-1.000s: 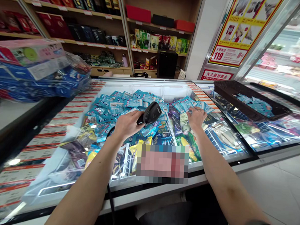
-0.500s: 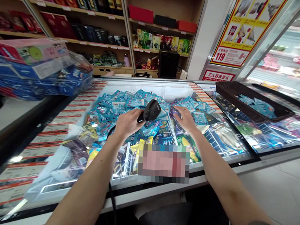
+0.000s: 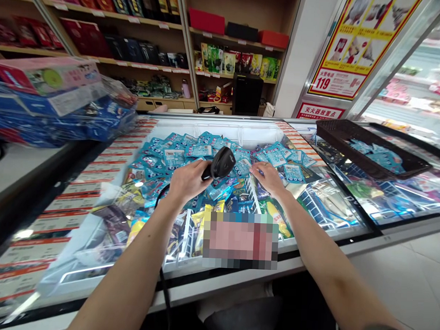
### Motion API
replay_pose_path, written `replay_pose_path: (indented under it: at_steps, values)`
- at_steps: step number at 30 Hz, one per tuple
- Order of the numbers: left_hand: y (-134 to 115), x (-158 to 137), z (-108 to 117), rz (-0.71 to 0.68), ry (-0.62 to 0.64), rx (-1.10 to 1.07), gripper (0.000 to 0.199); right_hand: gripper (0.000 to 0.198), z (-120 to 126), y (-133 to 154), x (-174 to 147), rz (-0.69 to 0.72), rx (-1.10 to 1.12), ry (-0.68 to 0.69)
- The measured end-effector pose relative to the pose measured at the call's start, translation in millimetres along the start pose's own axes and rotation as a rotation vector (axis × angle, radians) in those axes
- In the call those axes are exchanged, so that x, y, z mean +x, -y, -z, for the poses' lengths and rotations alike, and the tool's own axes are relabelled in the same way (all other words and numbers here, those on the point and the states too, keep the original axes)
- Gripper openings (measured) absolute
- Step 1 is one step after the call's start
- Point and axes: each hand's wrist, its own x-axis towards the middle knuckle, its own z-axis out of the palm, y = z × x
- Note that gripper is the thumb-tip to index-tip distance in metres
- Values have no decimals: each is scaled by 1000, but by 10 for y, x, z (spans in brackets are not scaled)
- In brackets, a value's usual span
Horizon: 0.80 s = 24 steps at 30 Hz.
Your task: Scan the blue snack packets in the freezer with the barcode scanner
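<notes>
My left hand (image 3: 187, 184) is wrapped round a black handheld barcode scanner (image 3: 223, 163), whose head points away over the freezer. A dark cable trails from it below my wrist. My right hand (image 3: 269, 178) has thumb and fingertips pinched at the right edge of a small blue packet (image 3: 243, 167) with a white label. Many similar blue packets (image 3: 174, 158) lie spread over the freezer's glass top on both sides of my hands. Part of my right hand's grip is hidden by its own fingers.
A dark brown basket (image 3: 374, 150) holding blue packets stands at the right on the glass. At the left is a plastic-wrapped stack of boxes (image 3: 55, 97). Wire baskets with colourful ice-cream packs (image 3: 278, 218) show beneath the glass. Stocked shelves (image 3: 151, 62) rise behind.
My right hand has moved slightly left and nearer me, its spread fingers closing on the edge of a blue packet. My left hand and the scanner have hardly moved.
</notes>
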Motion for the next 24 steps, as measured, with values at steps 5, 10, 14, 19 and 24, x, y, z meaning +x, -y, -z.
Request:
replay_pose_path:
  at_steps: [5,10,14,19,24]
  values:
    - [-9,4,7,3,1,14,37,58,-29,19,-15,-134,-188,-115]
    - [-26,5,18,5,22,17,37,66,-53,22,-12,-122,-216,-73]
    - [-20,5,9,-4,30,9,38,64,-55,-30,7,-183,-102,-64]
    - [-3,4,-12,-19,46,-4,38,63,-55,-126,20,-302,98,-110]
    - [0,-3,-20,-21,24,-26,37,58,-104,-261,43,-339,349,-186]
